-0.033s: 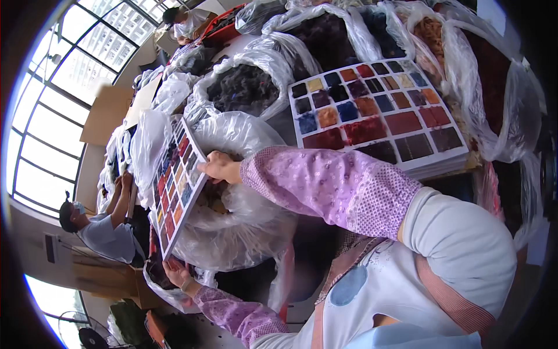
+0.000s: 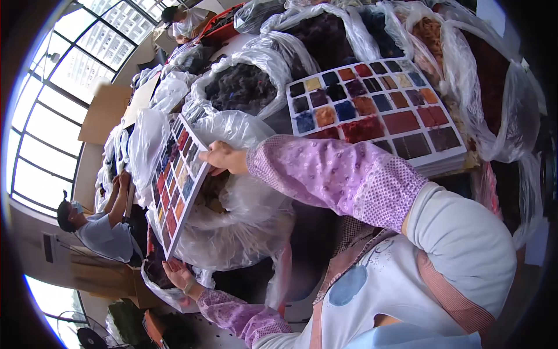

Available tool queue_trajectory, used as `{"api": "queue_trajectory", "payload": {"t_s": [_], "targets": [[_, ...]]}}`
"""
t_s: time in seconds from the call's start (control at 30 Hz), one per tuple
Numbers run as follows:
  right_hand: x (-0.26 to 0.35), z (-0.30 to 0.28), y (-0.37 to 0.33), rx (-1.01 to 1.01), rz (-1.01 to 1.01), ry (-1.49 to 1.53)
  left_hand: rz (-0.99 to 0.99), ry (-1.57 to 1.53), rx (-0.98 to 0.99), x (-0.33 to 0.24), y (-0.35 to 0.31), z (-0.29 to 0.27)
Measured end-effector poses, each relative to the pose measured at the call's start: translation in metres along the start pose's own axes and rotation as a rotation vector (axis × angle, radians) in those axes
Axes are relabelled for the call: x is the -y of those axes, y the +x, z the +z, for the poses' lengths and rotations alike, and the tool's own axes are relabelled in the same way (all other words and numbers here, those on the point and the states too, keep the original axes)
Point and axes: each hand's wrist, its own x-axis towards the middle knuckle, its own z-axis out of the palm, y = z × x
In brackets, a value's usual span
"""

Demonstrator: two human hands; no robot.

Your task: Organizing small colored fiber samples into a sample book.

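A white sample board (image 2: pixel 185 189) with rows of coloured fibre swatches stands tilted at the left, above a clear plastic bag (image 2: pixel 232 238). My right hand (image 2: pixel 221 157) grips its right edge, with fingers curled round it. Palm up, my left hand (image 2: pixel 180 274) is at the board's lower corner; its fingers are spread and its fingertips seem to touch the edge. To the right, a second swatch board (image 2: pixel 372 107) lies on top of a stack of similar sheets. My right sleeve hides part of its near row.
Clear bags of fibre surround the boards, one with dark grey fibre (image 2: pixel 241 90), another with orange-brown fibre (image 2: pixel 429 36). A person in a cap (image 2: pixel 104 232) works at the left; another person (image 2: pixel 186 23) is at the far end. A fan (image 2: pixel 90 337) stands at lower left.
My right hand and forearm have shifted slightly upward, and the sleeve covers more of the second board's near row. The held board and my left hand have barely moved.
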Motion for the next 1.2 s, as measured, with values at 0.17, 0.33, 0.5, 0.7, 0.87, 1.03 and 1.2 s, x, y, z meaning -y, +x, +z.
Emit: {"api": "queue_trajectory", "payload": {"t_s": [0.17,0.33,0.5,0.7,0.87,1.03,1.2], "targets": [[0.076,-0.132,-0.041,-0.025,-0.060,0.109,0.050,-0.122,0.177,0.056,-0.131,0.065],[0.142,-0.300,-0.118,-0.252,-0.214,0.081,0.292,0.235,0.215,0.085,-0.194,0.167],[0.155,-0.446,-0.183,-0.429,-0.075,0.061,0.386,0.700,0.486,0.142,-0.224,0.263],[0.114,-0.580,-0.213,-0.621,-0.012,-0.126,0.319,1.005,0.810,0.225,-0.226,0.283],[0.085,-0.633,-0.190,-0.588,-0.032,-0.231,0.250,0.906,0.702,0.249,-0.211,0.294],[0.076,-0.669,-0.182,-0.557,0.025,-0.229,0.138,0.908,0.750,0.227,-0.240,0.298],[0.085,-0.631,-0.164,-0.838,-0.185,-1.722,0.439,1.109,0.659,0.188,-0.255,0.270]]}}
